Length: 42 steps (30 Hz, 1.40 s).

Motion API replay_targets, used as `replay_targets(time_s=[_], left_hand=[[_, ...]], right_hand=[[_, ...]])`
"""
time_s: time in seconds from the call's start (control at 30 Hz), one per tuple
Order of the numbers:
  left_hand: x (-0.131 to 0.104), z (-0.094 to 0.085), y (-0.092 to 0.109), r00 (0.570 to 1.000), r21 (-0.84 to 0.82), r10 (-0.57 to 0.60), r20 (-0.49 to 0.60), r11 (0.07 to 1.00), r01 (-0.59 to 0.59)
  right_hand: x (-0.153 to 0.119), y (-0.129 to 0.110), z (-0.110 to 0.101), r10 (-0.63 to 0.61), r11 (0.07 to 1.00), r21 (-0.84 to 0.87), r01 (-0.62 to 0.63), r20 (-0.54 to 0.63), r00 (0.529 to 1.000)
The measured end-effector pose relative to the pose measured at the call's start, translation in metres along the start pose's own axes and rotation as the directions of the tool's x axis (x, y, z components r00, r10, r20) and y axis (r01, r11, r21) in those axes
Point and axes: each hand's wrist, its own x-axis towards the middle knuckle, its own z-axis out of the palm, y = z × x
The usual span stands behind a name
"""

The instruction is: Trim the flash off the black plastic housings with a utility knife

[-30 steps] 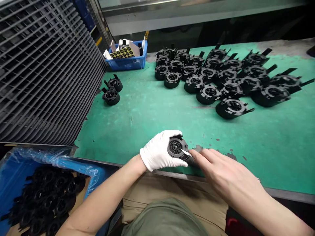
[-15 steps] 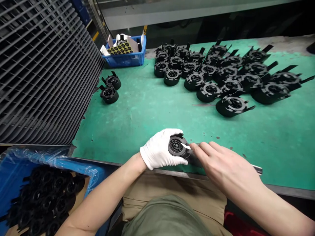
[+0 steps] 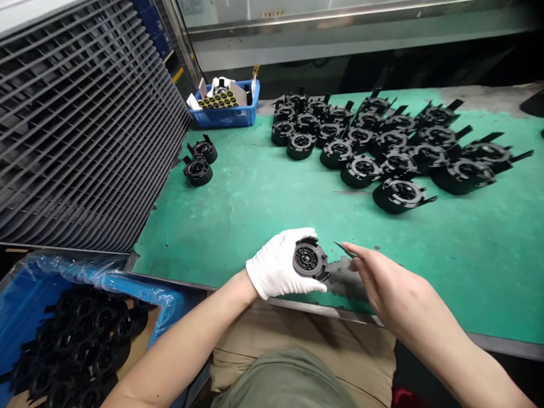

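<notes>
My left hand [image 3: 278,265], in a white glove, is wrapped round a round black plastic housing [image 3: 307,259] just above the table's front edge. The ribbed end of the housing faces up, with a central hub and small tabs at its rim. Bare and closed, my right hand [image 3: 395,283] grips a slim craft knife [image 3: 343,248]. Its thin pointed blade sticks out past the fingertips, a short way to the right of the housing and apart from it. The knife's handle is hidden by the hand.
Many similar black housings [image 3: 359,170] stand in rows on the green table mat [image 3: 255,198]. Two more housings [image 3: 198,171] stand by a grey slatted rack [image 3: 85,124]. A blue bin [image 3: 225,117] holds yellow-and-black stickers. A lined blue crate [image 3: 164,306] with black parts is at lower left.
The knife blade has moved off the housing to the right and turned, now showing dark and edge-on. My left hand still holds the housing. The camera view has tilted up slightly.
</notes>
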Motion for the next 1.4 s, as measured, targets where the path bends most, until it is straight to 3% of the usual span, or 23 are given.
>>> replay_targets(time_s=[0.2, 0.4, 0.67, 1.1, 1.4], left_hand=[[0.003, -0.010, 0.000, 0.995, -0.039, -0.028, 0.099, 0.999, 0.032], [0.004, -0.011, 0.004, 0.996, -0.033, -0.039, 0.076, 0.999, 0.042], [0.004, -0.012, 0.002, 0.997, -0.025, -0.029, 0.075, 0.999, 0.031], [0.003, -0.009, 0.000, 0.998, 0.006, 0.013, 0.065, 1.000, -0.014], [0.003, -0.009, -0.001, 0.998, -0.005, 0.017, 0.059, 1.000, -0.017]], right_hand=[[0.008, 0.007, -0.003, -0.107, 0.994, -0.008, 0.108, 0.095, 0.990], [0.006, -0.012, -0.010, -0.278, 0.942, -0.181, 0.283, 0.052, 0.959], [0.014, -0.009, -0.006, -0.299, 0.904, -0.266, 0.334, 0.165, 0.940], [0.005, -0.018, -0.009, -0.328, 0.889, -0.294, 0.352, 0.131, 0.936], [0.012, -0.006, -0.014, -0.294, 0.886, -0.300, 0.354, 0.226, 0.929]])
